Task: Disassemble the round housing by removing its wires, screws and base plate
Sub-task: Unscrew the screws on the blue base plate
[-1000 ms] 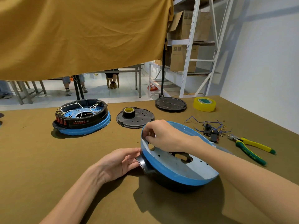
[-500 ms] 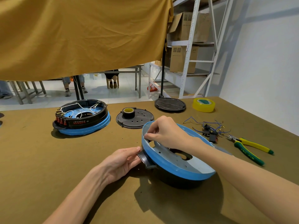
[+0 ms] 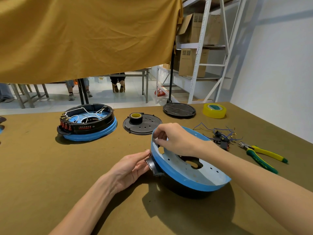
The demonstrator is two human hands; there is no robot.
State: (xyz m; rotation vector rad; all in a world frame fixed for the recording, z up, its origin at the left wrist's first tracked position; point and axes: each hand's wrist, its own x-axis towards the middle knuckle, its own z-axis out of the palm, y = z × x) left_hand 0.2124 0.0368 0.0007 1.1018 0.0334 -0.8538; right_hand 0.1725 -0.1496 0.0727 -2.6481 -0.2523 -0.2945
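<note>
A round housing (image 3: 191,180) with a blue rim and a pale blue inner plate stands tilted on its black underside in front of me. My right hand (image 3: 172,138) reaches over its far left rim, thumb and fingers curled round the rim edge. My left hand (image 3: 130,167) holds the black side handle (image 3: 152,165) on the housing's left. A pile of removed blue wires and small black parts (image 3: 220,136) lies on the table to the right.
A second housing (image 3: 88,122), still wired, sits at the back left. A black perforated plate (image 3: 144,126) carries a tape roll (image 3: 136,117). A black round lid (image 3: 179,109), a yellow tape roll (image 3: 214,110) and green-yellow pliers (image 3: 260,156) lie right. A yellow cloth hangs overhead.
The housing has tipped up further on its edge and its rim has risen. My right hand shifted slightly up and left along the rim; my left hand followed the handle.
</note>
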